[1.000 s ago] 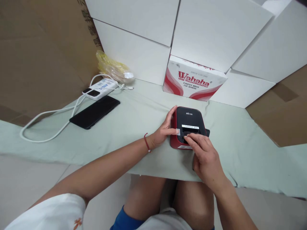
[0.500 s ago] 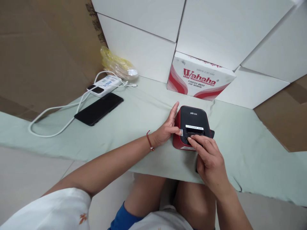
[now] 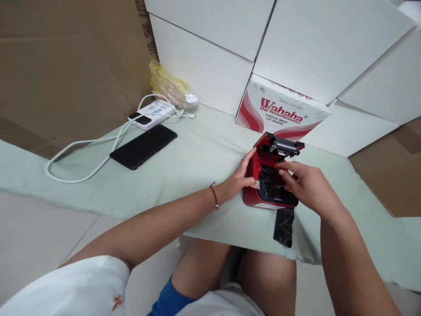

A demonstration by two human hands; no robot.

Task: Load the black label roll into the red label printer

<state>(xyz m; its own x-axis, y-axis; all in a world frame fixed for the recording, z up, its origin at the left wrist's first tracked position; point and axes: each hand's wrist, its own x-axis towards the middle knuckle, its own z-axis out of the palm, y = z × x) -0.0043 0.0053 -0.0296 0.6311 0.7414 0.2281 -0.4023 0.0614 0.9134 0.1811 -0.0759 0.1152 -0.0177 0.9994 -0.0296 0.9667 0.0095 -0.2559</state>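
Observation:
A red and black label printer (image 3: 249,197) stands on the cloth-covered table with its lid (image 3: 263,139) raised, showing a dark compartment inside. My left hand (image 3: 238,182) holds the printer's left side, the thumb on a small grey latch and the fingers stretched along the wall. Into the right part of the compartment reaches my right hand (image 3: 304,182), its fingers bent and slightly apart. I see nothing held between them, though the fingertips are partly hard to make out. A dark glossy strip (image 3: 283,228) lies in front of the printer, towards the table edge.
A Wahaha carton (image 3: 279,109) stands just behind the printer, against white boxes (image 3: 200,57). To the left lie a black phone (image 3: 144,147), a white power bank (image 3: 158,112) with a looping cable (image 3: 70,179), and a yellowish plastic bag (image 3: 173,87). Brown cardboard (image 3: 388,171) stands at the right.
The printer's lid has swung up from closed to open. My right hand has moved up and right from the front of the lid into the compartment; my left hand stays on the latch side.

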